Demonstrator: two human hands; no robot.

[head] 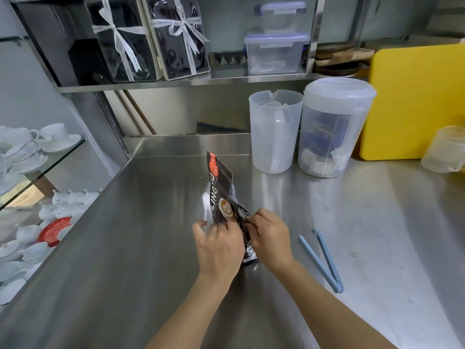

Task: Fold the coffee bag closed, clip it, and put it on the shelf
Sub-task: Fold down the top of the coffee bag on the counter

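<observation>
A black coffee bag (221, 192) with red and white print lies lengthwise on the steel counter (151, 235), one end toward me. My left hand (219, 245) pinches the near part of the bag from the left. Opposite it, my right hand (270, 238) grips the same part from the right, fingers closed on the foil. A light blue bag clip (324, 260) lies open in a V on the counter, right of my right hand and apart from it. The steel shelf (191, 83) runs above the back of the counter.
Two translucent plastic jugs (275, 132) (333, 129) stand behind the bag, a yellow board (415, 102) leans at the right. Gift boxes (148, 39) and lidded containers (275, 52) fill the shelf. White cups and saucers (27, 152) sit on glass shelves left.
</observation>
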